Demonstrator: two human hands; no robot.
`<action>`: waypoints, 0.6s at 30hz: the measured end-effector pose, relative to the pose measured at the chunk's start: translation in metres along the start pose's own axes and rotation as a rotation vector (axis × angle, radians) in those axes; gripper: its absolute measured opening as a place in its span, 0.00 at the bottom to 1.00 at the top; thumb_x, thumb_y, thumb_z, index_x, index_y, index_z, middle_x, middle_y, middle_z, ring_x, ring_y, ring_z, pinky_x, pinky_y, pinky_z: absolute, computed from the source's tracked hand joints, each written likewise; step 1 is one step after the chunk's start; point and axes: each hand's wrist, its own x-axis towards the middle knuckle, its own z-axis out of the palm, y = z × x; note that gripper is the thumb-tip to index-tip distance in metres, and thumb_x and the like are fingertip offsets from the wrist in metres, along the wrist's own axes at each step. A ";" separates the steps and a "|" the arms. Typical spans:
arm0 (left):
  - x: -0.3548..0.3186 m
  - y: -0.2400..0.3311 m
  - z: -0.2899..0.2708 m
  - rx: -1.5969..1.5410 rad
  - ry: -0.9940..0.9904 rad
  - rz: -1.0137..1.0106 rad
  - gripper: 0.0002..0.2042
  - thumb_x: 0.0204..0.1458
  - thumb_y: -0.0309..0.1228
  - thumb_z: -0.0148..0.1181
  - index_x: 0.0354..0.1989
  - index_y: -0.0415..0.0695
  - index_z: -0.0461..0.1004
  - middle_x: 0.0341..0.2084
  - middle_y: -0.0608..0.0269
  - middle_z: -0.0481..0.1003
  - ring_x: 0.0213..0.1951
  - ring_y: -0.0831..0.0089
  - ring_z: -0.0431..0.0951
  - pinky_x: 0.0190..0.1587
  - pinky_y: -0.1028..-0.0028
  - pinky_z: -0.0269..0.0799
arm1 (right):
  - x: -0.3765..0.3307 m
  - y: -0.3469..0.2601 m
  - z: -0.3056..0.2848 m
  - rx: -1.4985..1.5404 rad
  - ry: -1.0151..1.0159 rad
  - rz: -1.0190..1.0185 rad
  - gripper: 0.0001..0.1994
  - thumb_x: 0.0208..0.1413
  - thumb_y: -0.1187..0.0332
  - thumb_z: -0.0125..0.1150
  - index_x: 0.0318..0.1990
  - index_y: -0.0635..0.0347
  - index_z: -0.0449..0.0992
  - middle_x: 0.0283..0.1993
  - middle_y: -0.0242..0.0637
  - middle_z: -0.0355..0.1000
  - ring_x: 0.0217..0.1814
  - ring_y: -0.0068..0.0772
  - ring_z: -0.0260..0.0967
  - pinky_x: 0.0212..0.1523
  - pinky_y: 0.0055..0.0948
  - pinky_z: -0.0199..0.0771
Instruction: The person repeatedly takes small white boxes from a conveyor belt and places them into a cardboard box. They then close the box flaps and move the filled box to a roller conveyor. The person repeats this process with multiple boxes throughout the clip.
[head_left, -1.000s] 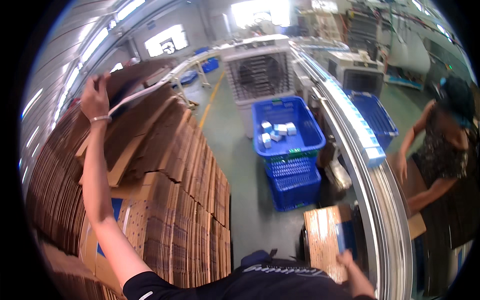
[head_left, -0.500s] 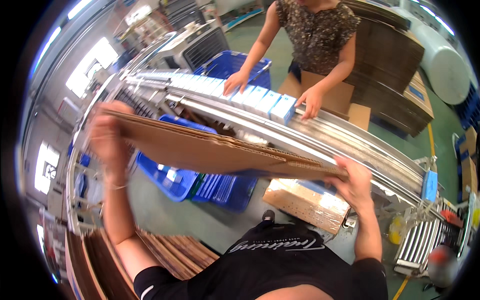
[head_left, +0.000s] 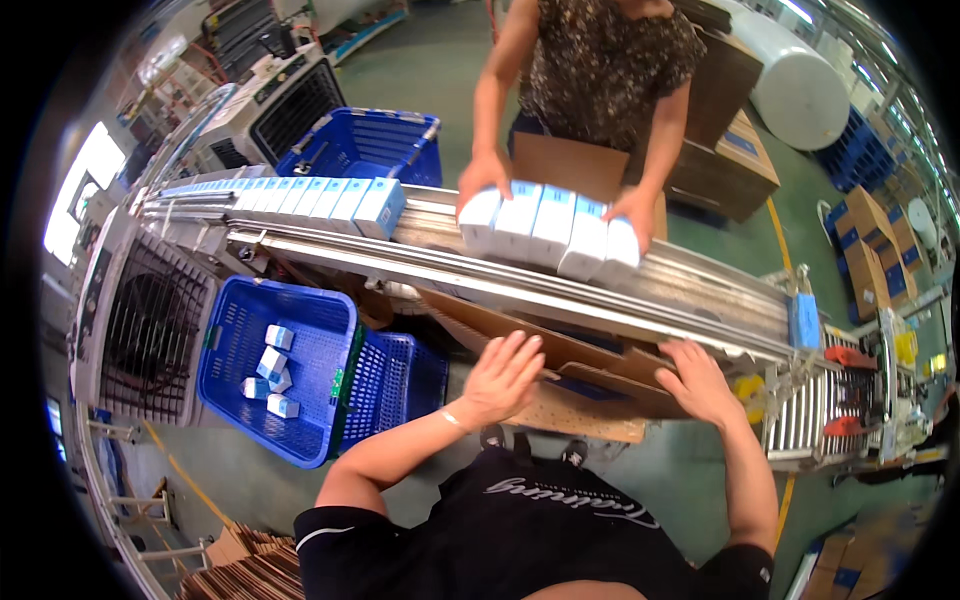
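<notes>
My left hand (head_left: pixel 503 378) is spread flat on a folded brown cardboard sheet (head_left: pixel 560 355) that lies under the near edge of the conveyor (head_left: pixel 420 265). My right hand (head_left: pixel 697 380) rests with fingers apart on the same cardboard further right. Across the conveyor a person presses a row of white and blue boxes (head_left: pixel 550 228) between both hands. A second row of the same boxes (head_left: pixel 300 197) lies on the conveyor to the left.
A blue plastic crate (head_left: pixel 262 322) with a few small boxes stands at my left, a second blue crate (head_left: pixel 410 375) beside it, another blue crate (head_left: pixel 365 145) beyond the conveyor. A roller section (head_left: pixel 815 425) sits at right. Flat cardboard stacks (head_left: pixel 250 575) lie behind me.
I turned from the cardboard stack to the conveyor. The cardboard sheet I carried in both hands now lies low under the conveyor edge, with both hands open on top of it.
</notes>
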 end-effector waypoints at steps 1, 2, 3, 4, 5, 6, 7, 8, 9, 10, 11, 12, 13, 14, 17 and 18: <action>-0.006 -0.002 -0.012 -0.086 -0.005 0.014 0.17 0.41 0.30 0.57 0.42 0.39 0.71 0.45 0.55 0.71 0.50 0.56 0.68 0.56 0.58 0.57 | 0.004 0.001 -0.001 -0.004 0.009 -0.047 0.21 0.55 0.53 0.50 0.50 0.59 0.67 0.50 0.45 0.66 0.55 0.48 0.61 0.55 0.43 0.58; -0.009 0.000 -0.023 -0.175 -0.008 0.023 0.13 0.41 0.30 0.56 0.37 0.41 0.73 0.40 0.58 0.73 0.46 0.60 0.71 0.53 0.61 0.60 | 0.008 0.002 -0.003 -0.011 0.014 -0.094 0.20 0.56 0.53 0.49 0.47 0.59 0.69 0.49 0.45 0.67 0.52 0.48 0.63 0.52 0.43 0.63; -0.013 0.004 -0.032 -0.274 -0.048 -0.033 0.10 0.40 0.30 0.55 0.32 0.42 0.72 0.34 0.61 0.72 0.39 0.63 0.71 0.48 0.63 0.61 | 0.010 -0.003 -0.012 -0.136 -0.101 -0.019 0.18 0.56 0.52 0.48 0.42 0.58 0.70 0.46 0.45 0.69 0.46 0.48 0.67 0.45 0.43 0.66; -0.015 0.013 -0.040 -0.366 -0.095 -0.094 0.06 0.40 0.29 0.54 0.27 0.44 0.72 0.27 0.64 0.72 0.33 0.65 0.71 0.43 0.65 0.62 | 0.009 -0.004 -0.019 -0.254 -0.221 0.044 0.18 0.56 0.52 0.48 0.37 0.58 0.72 0.43 0.45 0.71 0.41 0.48 0.70 0.38 0.43 0.70; -0.003 0.018 -0.043 -0.444 -0.040 -0.059 0.03 0.39 0.29 0.53 0.21 0.45 0.68 0.20 0.65 0.66 0.26 0.66 0.66 0.37 0.67 0.60 | 0.002 0.010 -0.019 -0.353 -0.085 0.005 0.19 0.55 0.51 0.49 0.28 0.58 0.72 0.32 0.45 0.74 0.29 0.48 0.72 0.26 0.43 0.70; 0.008 0.020 -0.047 -0.490 -0.029 0.010 0.05 0.40 0.29 0.54 0.17 0.45 0.66 0.18 0.65 0.65 0.26 0.66 0.66 0.38 0.67 0.60 | -0.006 0.023 -0.022 -0.285 0.022 0.129 0.19 0.56 0.52 0.48 0.28 0.58 0.74 0.24 0.48 0.73 0.26 0.49 0.71 0.28 0.44 0.70; 0.024 0.021 -0.049 -0.562 -0.043 0.124 0.08 0.41 0.30 0.54 0.15 0.45 0.65 0.17 0.65 0.63 0.25 0.66 0.65 0.38 0.66 0.60 | -0.009 0.036 -0.028 -0.299 0.076 0.266 0.19 0.57 0.52 0.48 0.29 0.60 0.74 0.22 0.48 0.72 0.26 0.50 0.71 0.28 0.45 0.70; 0.043 0.023 -0.048 -0.633 -0.055 0.237 0.10 0.42 0.30 0.54 0.13 0.45 0.63 0.15 0.65 0.62 0.24 0.66 0.64 0.38 0.66 0.60 | -0.015 0.047 -0.034 -0.316 0.130 0.403 0.19 0.57 0.53 0.47 0.30 0.61 0.75 0.21 0.49 0.71 0.25 0.52 0.70 0.28 0.46 0.70; 0.066 0.024 -0.041 -0.663 -0.182 0.294 0.13 0.44 0.31 0.54 0.11 0.45 0.62 0.12 0.63 0.60 0.22 0.65 0.63 0.38 0.66 0.60 | -0.026 0.057 -0.034 -0.285 0.071 0.486 0.21 0.57 0.54 0.46 0.31 0.66 0.75 0.22 0.51 0.71 0.26 0.53 0.71 0.28 0.46 0.71; 0.087 0.026 -0.025 -0.797 -0.349 0.287 0.16 0.46 0.33 0.53 0.09 0.44 0.62 0.11 0.60 0.60 0.22 0.63 0.63 0.38 0.65 0.60 | -0.034 0.060 -0.030 -0.288 0.053 0.454 0.21 0.58 0.55 0.45 0.32 0.67 0.74 0.22 0.51 0.72 0.26 0.53 0.71 0.29 0.46 0.71; 0.101 0.025 -0.005 -0.804 -0.485 0.270 0.17 0.48 0.35 0.52 0.09 0.44 0.64 0.10 0.60 0.62 0.21 0.62 0.64 0.39 0.66 0.59 | -0.035 0.053 -0.025 -0.287 0.035 0.410 0.22 0.58 0.55 0.44 0.33 0.69 0.74 0.22 0.52 0.72 0.27 0.53 0.71 0.29 0.46 0.71; 0.103 0.026 0.018 -0.801 -0.620 0.249 0.17 0.49 0.36 0.50 0.09 0.45 0.66 0.09 0.60 0.65 0.21 0.62 0.64 0.41 0.67 0.58 | -0.030 0.044 -0.020 -0.286 0.022 0.360 0.22 0.59 0.55 0.42 0.33 0.70 0.74 0.23 0.52 0.72 0.27 0.53 0.71 0.29 0.47 0.71; 0.095 0.036 0.042 -0.788 -0.692 0.310 0.19 0.50 0.37 0.49 0.09 0.44 0.67 0.09 0.60 0.66 0.21 0.62 0.66 0.40 0.68 0.59 | -0.015 0.031 -0.019 -0.218 -0.057 0.337 0.23 0.59 0.55 0.41 0.38 0.72 0.72 0.23 0.53 0.72 0.28 0.52 0.72 0.30 0.47 0.72; 0.077 0.049 0.064 -0.781 -0.769 0.364 0.21 0.52 0.38 0.48 0.08 0.44 0.68 0.09 0.60 0.66 0.21 0.62 0.68 0.40 0.68 0.60 | -0.002 0.015 -0.018 -0.147 -0.146 0.314 0.25 0.59 0.54 0.40 0.43 0.74 0.70 0.24 0.54 0.71 0.29 0.52 0.72 0.31 0.47 0.72; 0.001 0.070 0.101 -0.400 -1.124 0.597 0.18 0.52 0.40 0.47 0.15 0.45 0.72 0.17 0.59 0.73 0.29 0.63 0.73 0.42 0.65 0.64 | 0.019 0.028 0.078 0.034 -0.323 0.130 0.31 0.58 0.51 0.41 0.55 0.76 0.58 0.27 0.54 0.72 0.31 0.54 0.71 0.33 0.46 0.71; -0.013 0.066 0.110 -0.397 -1.153 0.658 0.15 0.51 0.40 0.48 0.20 0.44 0.74 0.24 0.57 0.75 0.34 0.63 0.74 0.45 0.63 0.65 | 0.011 0.026 0.104 -0.027 -0.264 0.088 0.34 0.57 0.49 0.44 0.57 0.77 0.55 0.27 0.54 0.72 0.32 0.55 0.71 0.35 0.45 0.72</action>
